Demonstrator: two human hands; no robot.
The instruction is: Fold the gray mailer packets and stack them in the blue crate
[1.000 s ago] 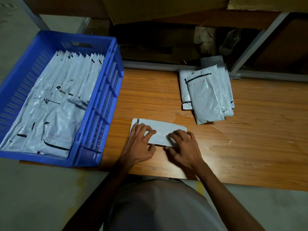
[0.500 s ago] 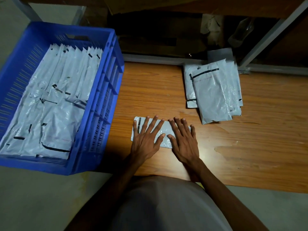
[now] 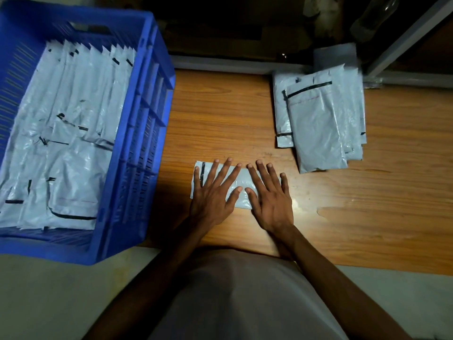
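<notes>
I press the folded gray mailer packet (image 3: 239, 190) flat against the tabletop (image 3: 220, 123) with both palms, my left hand (image 3: 212, 195) and right hand (image 3: 270, 200) spread, fingers straight, thumbs nearly meeting. This is the creasing step. Next I judge I must pinch the packet and carry it left into the blue crate (image 3: 147, 133), beside the packets stacked there. A second ago my fingers were curled at its near edge; now they lie flat.
</notes>
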